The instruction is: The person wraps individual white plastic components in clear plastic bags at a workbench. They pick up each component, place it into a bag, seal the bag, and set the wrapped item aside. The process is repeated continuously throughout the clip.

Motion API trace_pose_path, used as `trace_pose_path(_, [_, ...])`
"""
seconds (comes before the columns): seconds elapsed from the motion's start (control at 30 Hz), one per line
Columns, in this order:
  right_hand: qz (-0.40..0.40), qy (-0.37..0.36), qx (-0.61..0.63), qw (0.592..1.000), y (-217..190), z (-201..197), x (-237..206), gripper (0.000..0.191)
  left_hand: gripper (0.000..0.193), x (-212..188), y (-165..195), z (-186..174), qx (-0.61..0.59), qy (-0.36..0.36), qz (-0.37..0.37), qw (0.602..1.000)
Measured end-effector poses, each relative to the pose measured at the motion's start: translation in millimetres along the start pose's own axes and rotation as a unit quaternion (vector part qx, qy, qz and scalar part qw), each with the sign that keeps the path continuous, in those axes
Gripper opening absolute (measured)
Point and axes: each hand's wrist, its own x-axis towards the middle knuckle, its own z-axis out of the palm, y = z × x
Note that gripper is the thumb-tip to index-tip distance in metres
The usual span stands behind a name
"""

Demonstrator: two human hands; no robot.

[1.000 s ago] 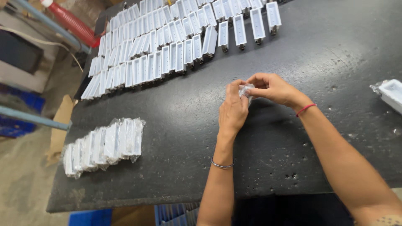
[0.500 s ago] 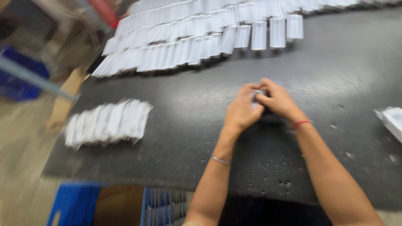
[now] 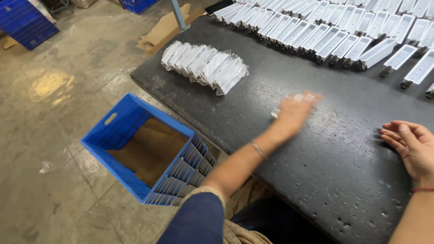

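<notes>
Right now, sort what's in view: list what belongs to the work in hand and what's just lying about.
In hand:
left hand, its grip on a small clear-wrapped piece, blurred
right hand, open on the dark table
wrapped stack
rows of white parts

Lying about:
blue crate
cardboard

Left hand [image 3: 294,110] above dark table [image 3: 334,162]

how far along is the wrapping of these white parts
Done: a small row of plastic-wrapped white pieces lies near the black table edge. In hand: the left hand, blurred, carries one small wrapped piece over the table; the right hand rests empty. Left: long rows of unwrapped white rectangular parts along the far side.
</notes>
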Motion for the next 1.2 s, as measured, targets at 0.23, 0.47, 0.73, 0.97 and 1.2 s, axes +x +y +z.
trace_pose_path(0.23, [0.002,0.010,-0.049,0.999,-1,-2,-12,0.024,0.057,-22,-132,-46,0.291,-0.025,-0.057,0.955])
trace_pose_path(0.47, [-0.014,0.029,-0.081,0.996,-11,38,-45,0.022,0.055,-46,-162,-68,0.276,-0.051,-0.097,0.955])
trace_pose_path(0.73, [-0.007,0.105,-0.140,0.985,-36,71,-99,0.017,0.063,-58,-25,-38,0.052,-0.042,-0.116,0.991])
trace_pose_path(0.97, [-0.076,0.166,-0.062,0.981,-28,73,-126,0.015,0.064,-79,152,30,-0.011,-0.108,0.059,0.992])
trace_pose_path(1.2, [-0.075,0.182,-0.134,0.971,-56,120,-73,0.015,0.059,-19,109,16,-0.048,-0.095,0.051,0.993])
